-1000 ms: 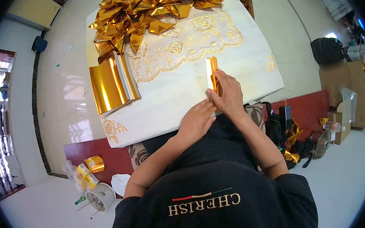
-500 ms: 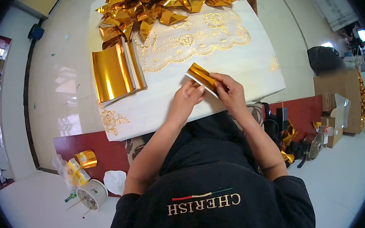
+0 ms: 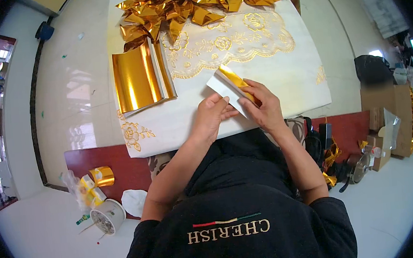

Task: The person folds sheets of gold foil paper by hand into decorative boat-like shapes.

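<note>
Since a moment ago the gold paper (image 3: pixel 225 85) turns its white back more upward, to the right of the stack of gold sheets (image 3: pixel 139 81). Left hand (image 3: pixel 213 116) and right hand (image 3: pixel 263 107) both pinch it with closed fingers; a slipping thumb may make the fold crooked

On the white cloth-covered table (image 3: pixel 182 123), a folded gold foil sheet with a white back (image 3: pixel 226 86) is at the near edge, a little right of the middle. The left hand (image 3: pixel 210 116) grips it from the left and the right hand (image 3: pixel 263 107) from the right. A flat stack of gold foil sheets (image 3: pixel 139 81) lies to the left of them. A heap of folded gold foil pieces (image 3: pixel 192 4) lies at the far edge, behind the stack. A small gold foil roll (image 3: pixel 102 176) is below the table at the near left, and a round white paper cup (image 3: pixel 108 219) is nearer, just beside it. Brown cardboard boxes (image 3: pixel 384 103) stand on the floor well to the right.
</note>
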Tool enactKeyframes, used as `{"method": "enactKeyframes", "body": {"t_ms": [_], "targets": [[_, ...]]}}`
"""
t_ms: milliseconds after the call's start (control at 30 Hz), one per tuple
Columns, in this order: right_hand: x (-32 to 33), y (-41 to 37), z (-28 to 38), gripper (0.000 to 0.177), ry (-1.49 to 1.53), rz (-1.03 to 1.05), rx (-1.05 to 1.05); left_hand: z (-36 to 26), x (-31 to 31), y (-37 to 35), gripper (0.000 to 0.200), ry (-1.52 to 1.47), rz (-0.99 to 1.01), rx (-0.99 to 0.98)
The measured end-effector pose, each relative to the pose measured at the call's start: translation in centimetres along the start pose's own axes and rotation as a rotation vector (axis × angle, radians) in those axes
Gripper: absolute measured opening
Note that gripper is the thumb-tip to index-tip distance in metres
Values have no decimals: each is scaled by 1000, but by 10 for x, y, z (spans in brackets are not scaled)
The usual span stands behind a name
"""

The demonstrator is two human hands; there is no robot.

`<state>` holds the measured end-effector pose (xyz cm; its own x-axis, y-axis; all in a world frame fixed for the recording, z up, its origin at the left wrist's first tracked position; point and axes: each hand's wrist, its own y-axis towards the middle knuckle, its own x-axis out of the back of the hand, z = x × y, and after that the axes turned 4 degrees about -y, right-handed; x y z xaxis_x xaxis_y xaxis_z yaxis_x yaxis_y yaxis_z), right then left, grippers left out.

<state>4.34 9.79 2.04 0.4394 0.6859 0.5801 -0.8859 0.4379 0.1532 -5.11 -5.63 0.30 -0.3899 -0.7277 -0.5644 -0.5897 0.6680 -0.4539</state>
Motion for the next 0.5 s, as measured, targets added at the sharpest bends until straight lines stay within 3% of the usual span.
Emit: {"method": "enactKeyframes", "body": {"t_ms": [133, 300, 500], "targets": [[10, 14, -21, 22, -14, -9, 35, 2, -7, -1, 16, -51, -75, 25], [28, 32, -26, 24, 74, -64, -77, 17, -15, 3, 17, -138, -79, 61], [54, 55, -30, 27, 46, 54, -150, 26, -37, 0, 15, -244, -107, 97]]}}
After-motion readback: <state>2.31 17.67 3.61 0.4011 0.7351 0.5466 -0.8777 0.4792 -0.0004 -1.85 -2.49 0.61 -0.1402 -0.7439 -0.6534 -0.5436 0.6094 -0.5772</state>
